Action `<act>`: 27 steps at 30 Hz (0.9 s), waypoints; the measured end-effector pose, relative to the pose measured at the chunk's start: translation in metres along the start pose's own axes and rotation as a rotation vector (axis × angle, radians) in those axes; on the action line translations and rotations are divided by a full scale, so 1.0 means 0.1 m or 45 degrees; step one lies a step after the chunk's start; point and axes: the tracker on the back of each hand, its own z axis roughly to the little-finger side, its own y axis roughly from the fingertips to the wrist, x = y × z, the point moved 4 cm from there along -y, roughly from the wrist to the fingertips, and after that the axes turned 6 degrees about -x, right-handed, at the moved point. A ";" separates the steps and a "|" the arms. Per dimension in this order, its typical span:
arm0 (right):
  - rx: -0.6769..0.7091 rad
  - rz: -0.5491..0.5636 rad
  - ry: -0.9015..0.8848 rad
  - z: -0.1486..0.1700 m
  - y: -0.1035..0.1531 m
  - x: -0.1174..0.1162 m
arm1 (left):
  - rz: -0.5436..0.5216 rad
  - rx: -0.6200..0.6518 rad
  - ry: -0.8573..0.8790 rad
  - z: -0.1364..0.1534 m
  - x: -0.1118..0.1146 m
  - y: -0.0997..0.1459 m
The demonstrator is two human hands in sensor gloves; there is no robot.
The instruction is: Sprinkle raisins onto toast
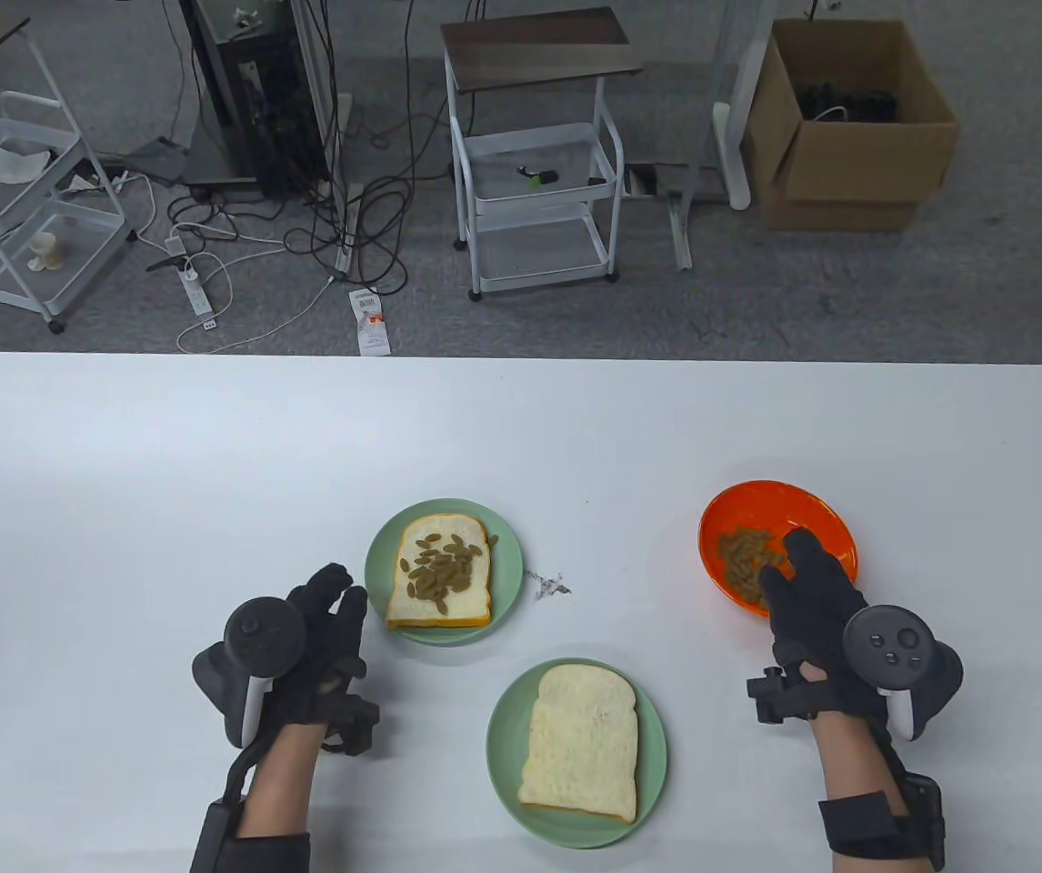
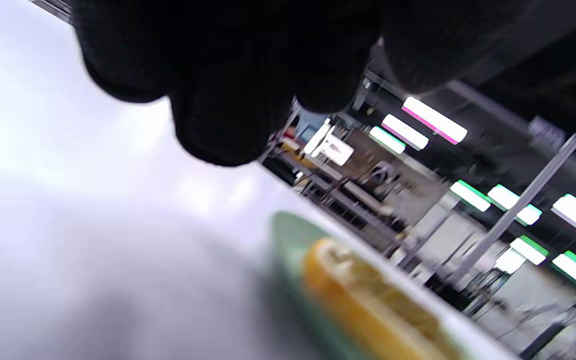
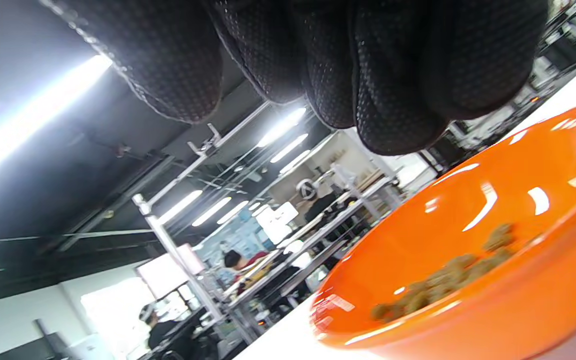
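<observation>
An orange bowl (image 1: 757,496) holding raisins (image 1: 744,559) stands at the right of the white table. My right hand (image 1: 785,559) hovers over the bowl's near side, fingers spread above the raisins and holding nothing I can see. In the right wrist view the fingers (image 3: 393,100) hang above the bowl (image 3: 493,210) and its raisins (image 3: 448,282). A toast slice topped with raisins (image 1: 439,568) lies on a green plate (image 1: 507,564). A plain toast slice (image 1: 583,741) lies on a nearer green plate (image 1: 503,746). My left hand (image 1: 339,600) rests open and empty left of the topped toast.
A small torn scrap (image 1: 548,585) lies on the table between the far plate and the bowl. The left wrist view shows my fingers (image 2: 218,100) above the table, with the plate's rim (image 2: 288,235) and toast crust (image 2: 358,295) blurred. Carts and a cardboard box stand on the floor beyond the table.
</observation>
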 end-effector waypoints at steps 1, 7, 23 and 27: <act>0.015 -0.027 -0.008 -0.03 0.02 -0.04 | 0.039 -0.020 -0.050 0.01 0.05 -0.02; 0.113 -0.281 0.034 -0.23 0.15 -0.43 | 0.339 0.071 -0.214 -0.10 0.51 -0.11; 0.166 -0.462 0.082 -0.32 0.27 -0.73 | 0.359 -0.280 0.089 0.14 0.54 -0.17; 0.166 -0.526 0.040 -0.38 0.33 -0.80 | 0.559 -0.364 0.385 0.26 0.65 -0.17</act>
